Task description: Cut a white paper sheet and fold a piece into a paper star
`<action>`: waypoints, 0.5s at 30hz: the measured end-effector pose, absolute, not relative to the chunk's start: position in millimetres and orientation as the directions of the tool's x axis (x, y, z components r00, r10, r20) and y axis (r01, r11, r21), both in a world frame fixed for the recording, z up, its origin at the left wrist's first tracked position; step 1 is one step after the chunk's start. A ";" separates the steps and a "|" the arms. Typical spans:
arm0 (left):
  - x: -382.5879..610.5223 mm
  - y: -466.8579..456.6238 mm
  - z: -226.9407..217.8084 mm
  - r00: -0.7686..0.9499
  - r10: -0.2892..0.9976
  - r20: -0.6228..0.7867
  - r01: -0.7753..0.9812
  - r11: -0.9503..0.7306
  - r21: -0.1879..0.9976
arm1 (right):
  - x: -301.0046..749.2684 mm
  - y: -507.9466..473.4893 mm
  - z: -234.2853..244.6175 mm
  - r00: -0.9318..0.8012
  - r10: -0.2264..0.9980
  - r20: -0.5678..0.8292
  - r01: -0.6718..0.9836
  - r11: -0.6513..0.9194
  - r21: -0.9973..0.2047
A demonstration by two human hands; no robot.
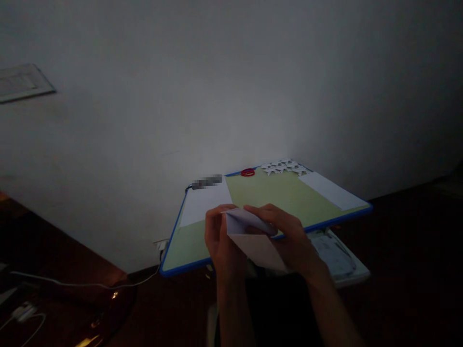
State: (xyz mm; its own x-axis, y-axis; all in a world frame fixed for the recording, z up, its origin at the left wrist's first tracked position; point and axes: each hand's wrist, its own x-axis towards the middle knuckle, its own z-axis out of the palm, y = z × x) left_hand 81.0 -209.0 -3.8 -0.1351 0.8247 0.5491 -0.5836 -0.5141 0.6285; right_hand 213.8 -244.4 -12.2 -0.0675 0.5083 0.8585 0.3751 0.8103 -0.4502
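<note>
Green board (275, 193) centre bare; white sheets (206, 205) flank it; paper stars (284, 166), red band (248, 172) crowd far edge.

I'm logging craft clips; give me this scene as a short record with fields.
left hand: grips folded white paper at its left side
right hand: pinches the same paper's top fold
surface: green table with blue rim, behind the hands
on table: left white sheet, right white sheet, red ring, white paper cutouts at far edge
light: dim

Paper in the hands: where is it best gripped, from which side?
Likely best: grip the paper by its upper folded edge, from both sides: left hand pinches the left corner, right hand lies over the fold; the lower point hangs free.
</note>
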 end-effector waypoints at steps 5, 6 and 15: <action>89.6 -207.8 -8.5 -0.109 0.941 0.320 -0.743 -0.291 0.602 | 207.1 -240.8 -14.6 -0.084 0.498 0.863 0.406 0.808 -0.427; 89.5 -206.8 -10.2 -0.105 0.950 0.293 -0.755 -0.268 0.598 | 206.9 -240.5 -15.1 -0.090 0.503 0.860 0.407 0.807 -0.429; 75.0 -192.6 -22.0 0.057 0.964 0.259 -0.814 -0.106 0.571 | 208.1 -235.8 -19.8 -0.128 0.512 0.850 0.352 0.824 -0.444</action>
